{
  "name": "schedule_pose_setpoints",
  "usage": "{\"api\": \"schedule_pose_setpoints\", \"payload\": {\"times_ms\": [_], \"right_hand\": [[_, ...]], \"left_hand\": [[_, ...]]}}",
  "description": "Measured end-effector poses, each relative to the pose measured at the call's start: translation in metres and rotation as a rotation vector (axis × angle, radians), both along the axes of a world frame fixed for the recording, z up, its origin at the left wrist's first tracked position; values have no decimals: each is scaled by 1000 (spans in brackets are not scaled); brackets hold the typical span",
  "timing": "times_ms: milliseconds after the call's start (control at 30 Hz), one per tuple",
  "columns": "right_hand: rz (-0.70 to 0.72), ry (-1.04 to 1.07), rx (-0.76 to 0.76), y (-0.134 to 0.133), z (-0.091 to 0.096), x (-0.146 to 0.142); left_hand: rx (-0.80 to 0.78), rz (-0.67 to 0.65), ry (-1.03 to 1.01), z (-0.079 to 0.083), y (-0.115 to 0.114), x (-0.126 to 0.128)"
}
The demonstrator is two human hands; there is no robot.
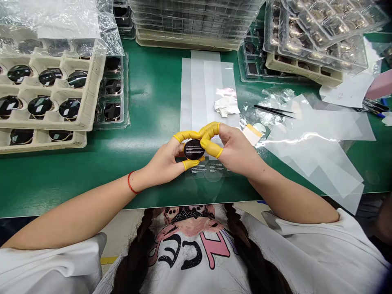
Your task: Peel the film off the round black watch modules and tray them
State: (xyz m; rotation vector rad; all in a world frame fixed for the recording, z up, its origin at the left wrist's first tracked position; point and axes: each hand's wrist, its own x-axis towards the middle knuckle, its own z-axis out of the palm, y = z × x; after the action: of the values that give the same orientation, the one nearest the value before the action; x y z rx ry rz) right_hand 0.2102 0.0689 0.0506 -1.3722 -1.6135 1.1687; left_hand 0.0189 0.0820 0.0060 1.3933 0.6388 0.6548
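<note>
Both my hands hold a round black watch-like disc point(194, 149) up by its edges, just above the green mat. A white printed label covers its face, and the small text is unreadable. My left hand point(163, 161) pinches it from the left, and my right hand point(235, 149) presses in from the right. Yellow finger cots cover several fingertips on each hand. A clear film point(212, 168) with similar printing lies under my hands. Nearest my right hand is a small white-and-yellow tab point(252, 134).
Pulp trays point(52, 109) of round black discs stand at the left, with clear plastic trays point(113, 87) beside them. Stacked trays point(190, 24) rise behind. Crumpled white tissue point(226, 103), black tweezers point(274, 111) and loose film sheets point(315, 151) lie on the green mat point(153, 90).
</note>
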Motion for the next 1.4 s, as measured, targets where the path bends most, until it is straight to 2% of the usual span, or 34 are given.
{"api": "schedule_pose_setpoints", "payload": {"times_ms": [333, 633, 767, 867, 933, 1000, 1067, 1167, 1400], "right_hand": [[-8, -82, 54, -2, 1, -1], [-4, -127, 73, -2, 0, -3], [8, -286, 203, -1, 5, 7], [-59, -542, 279, -1, 7, 35], [-131, -803, 211, -3, 3, 59], [-196, -1043, 72, -8, -5, 80], [-251, -1153, -77, -13, -14, 92], [-329, -1111, -202, -20, -22, 95], [-457, -1094, -247, -21, -21, 90]], "left_hand": [[41, 22, 36, 2, 0, 0], [-15, 14, 9, 2, -1, 2], [-111, 42, 8, 6, -1, 4], [-206, 78, 45, 7, -1, 5], [-252, 85, 60, 7, -1, 6], [-271, 86, 61, 6, -1, 6], [-277, 88, 57, 5, 0, 6], [-271, 87, 42, 4, -1, 7], [-233, 88, 24, -1, -1, 8]]}}
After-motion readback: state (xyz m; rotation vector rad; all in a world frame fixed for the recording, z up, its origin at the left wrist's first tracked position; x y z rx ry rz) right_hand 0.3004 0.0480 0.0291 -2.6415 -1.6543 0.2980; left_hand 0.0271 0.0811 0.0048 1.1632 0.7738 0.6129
